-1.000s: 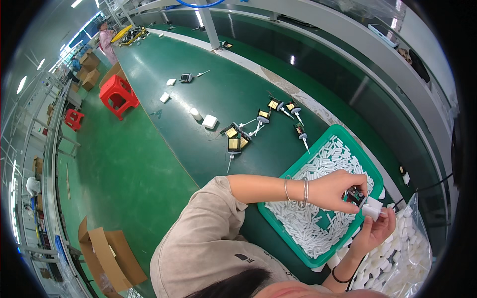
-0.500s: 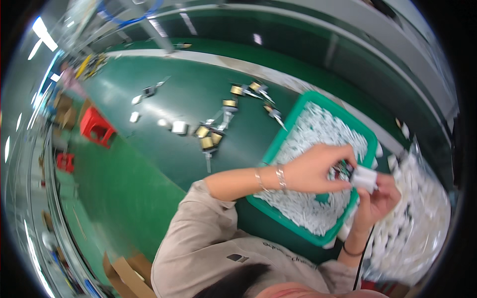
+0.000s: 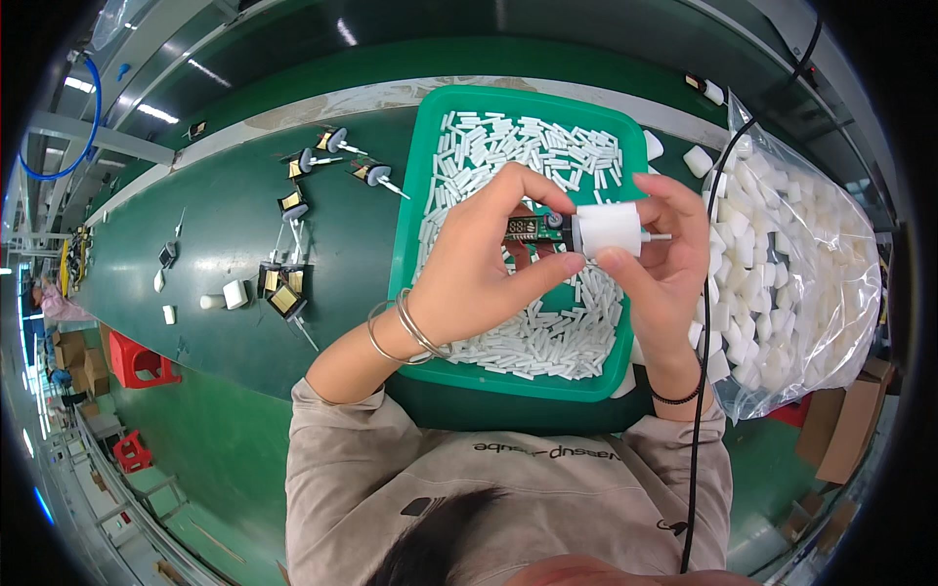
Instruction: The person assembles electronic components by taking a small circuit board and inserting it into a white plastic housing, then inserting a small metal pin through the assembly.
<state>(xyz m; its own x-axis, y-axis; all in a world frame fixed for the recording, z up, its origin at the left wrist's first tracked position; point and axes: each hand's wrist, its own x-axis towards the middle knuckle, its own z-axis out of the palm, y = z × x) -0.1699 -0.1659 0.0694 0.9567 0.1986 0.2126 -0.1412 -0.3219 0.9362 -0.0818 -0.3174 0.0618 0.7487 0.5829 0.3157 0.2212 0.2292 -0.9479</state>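
Note:
Above the green tray [image 3: 415,195], my left hand [image 3: 469,249] is closed on a small electronic module, a green circuit board [image 3: 531,229] with a little display and a black end. My right hand [image 3: 674,259] pinches a white cylindrical piece [image 3: 608,230] between thumb and fingers. That piece meets the module's black end, in line with it, and I cannot tell whether it is pushed on. A thin white stem [image 3: 659,236] sticks out of its other end, toward the right palm. Many short white sticks [image 3: 547,347] fill the tray under both hands.
A clear plastic bag [image 3: 801,283] of white blocks stands right of the tray. Several similar modules with gold-coloured faces [image 3: 286,299] lie on the green table [image 3: 225,254] to the left, near a few white pieces [image 3: 234,293]. A black cable [image 3: 700,430] hangs down beside my right arm.
The view has swung, so the tray now appears upright and nearer the middle. Both hands still hold the module and white piece together, now levelled, with the stem showing on the right.

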